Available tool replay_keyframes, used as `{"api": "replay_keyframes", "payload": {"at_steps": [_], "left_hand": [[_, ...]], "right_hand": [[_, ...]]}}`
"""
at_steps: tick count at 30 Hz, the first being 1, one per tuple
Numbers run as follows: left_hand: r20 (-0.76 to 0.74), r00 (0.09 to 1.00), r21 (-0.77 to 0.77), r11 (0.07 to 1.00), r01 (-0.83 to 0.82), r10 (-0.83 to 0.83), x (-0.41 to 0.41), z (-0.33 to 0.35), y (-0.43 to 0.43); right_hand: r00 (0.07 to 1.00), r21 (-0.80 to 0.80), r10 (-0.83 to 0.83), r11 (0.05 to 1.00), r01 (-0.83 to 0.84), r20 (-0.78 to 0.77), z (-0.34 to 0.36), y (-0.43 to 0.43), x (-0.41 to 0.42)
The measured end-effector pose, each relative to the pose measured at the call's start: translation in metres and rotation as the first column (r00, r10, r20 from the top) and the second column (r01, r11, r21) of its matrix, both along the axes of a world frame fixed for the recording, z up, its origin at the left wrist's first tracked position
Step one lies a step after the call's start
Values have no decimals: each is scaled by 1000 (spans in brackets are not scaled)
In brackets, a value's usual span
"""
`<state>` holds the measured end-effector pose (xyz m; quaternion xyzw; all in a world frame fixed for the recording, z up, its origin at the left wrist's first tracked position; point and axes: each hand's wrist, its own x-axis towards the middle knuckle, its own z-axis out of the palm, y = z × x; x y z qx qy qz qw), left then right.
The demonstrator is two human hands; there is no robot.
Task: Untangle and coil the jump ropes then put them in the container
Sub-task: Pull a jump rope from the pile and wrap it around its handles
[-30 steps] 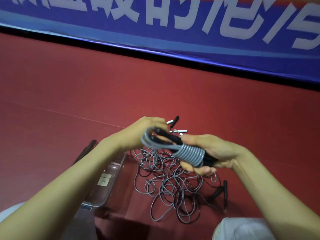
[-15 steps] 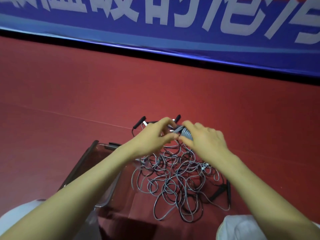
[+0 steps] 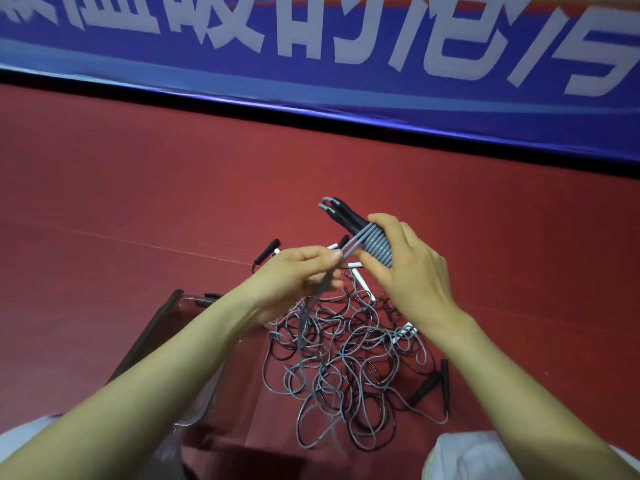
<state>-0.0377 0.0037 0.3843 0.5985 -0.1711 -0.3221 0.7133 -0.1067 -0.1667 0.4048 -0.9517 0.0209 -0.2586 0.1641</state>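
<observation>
**Coiled rope is coming up off the pile now**

So compared with half a second ago, when both hands were huddled low over the mess and you could barely see the bundle, the right hand (image 3: 412, 268) is now holding the coiled jump rope (image 3: 375, 245) up higher and out in the open. Its grip is clenched around the grey wraps, thumb underneath and fingers over the top. The two black handles (image 3: 343, 213) are sticking out of the top of the fist, pointing up and to the left. A second ago the same bundle was lying more sideways in that hand.

The left hand (image 3: 298, 275) is sitting just beside it, slightly lower. Its grip is pinching the loose grey cord (image 3: 349, 252) between thumb and fingers. The cord is running tight from the wraps to the pinch, then hanging down blurry towards the pile.

The tangle of jump ropes (image 3: 346, 362) is lying on the red floor (image 3: 138, 188) right under both hands, in much the same spot as before: grey loops everywhere, a pair of black handles (image 3: 434, 388) at its right edge, a white handle (image 3: 362, 280) poking out near the top, another black one (image 3: 266, 252) at the far left.

The clear container (image 3: 157, 329) is sitting on the floor to the left of the tangle, partly under the left forearm. I can't tell what's in it. A blue banner (image 3: 311, 98) with white lettering is running along the back.
</observation>
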Motion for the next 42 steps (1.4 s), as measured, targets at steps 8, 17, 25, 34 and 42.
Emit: {"api": "replay_keyframes", "payload": {"at_steps": [8,17,25,34,42], "left_hand": [[384,917,70,987,-141,104,-3,4,-3],[507,847,-20,985,-171,158,-11,10,-4],[560,806,39,965,-260,194,-10,0,-1],[523,852,172,979,-108,2,-4,11,2],[444,889,278,960,-18,-112,13,16,21]], "right_hand": [[933,660,345,725,-197,-100,10,4,-5],[849,936,513,345,-68,-127,7,9,4],[894,895,391,445,24,-218,1,15,6],[923,934,328,349,79,-201,5,12,4],[867,955,450,282,89,-214,7,5,6]]}}
